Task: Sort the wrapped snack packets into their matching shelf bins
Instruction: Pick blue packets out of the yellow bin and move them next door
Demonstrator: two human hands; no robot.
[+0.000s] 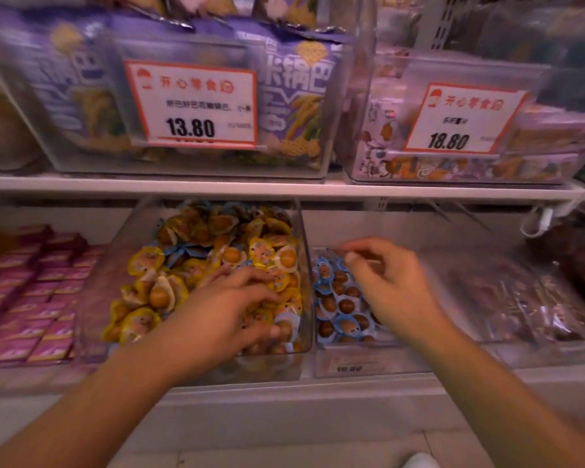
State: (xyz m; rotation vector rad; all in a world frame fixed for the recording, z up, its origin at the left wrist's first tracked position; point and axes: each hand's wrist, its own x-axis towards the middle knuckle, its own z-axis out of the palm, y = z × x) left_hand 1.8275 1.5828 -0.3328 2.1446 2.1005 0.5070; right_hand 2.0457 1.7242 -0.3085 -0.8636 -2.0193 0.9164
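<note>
left hand (230, 309): fingers spread, resting on yellow packets (149, 265) in middle bin (304, 271); right hand (389, 282): blurred above blue packets (338, 309), grasp cannot tell

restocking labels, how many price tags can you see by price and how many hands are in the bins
13.80 price tag: 1
18.80 price tag: 1
Blurred bin-front label, price unreadable: 1
Hands, left hand and right hand: 2
Total: 5

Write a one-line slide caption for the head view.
Left hand digs into the yellow-packet bin while right hand hovers over the blue-packet bin.
</note>
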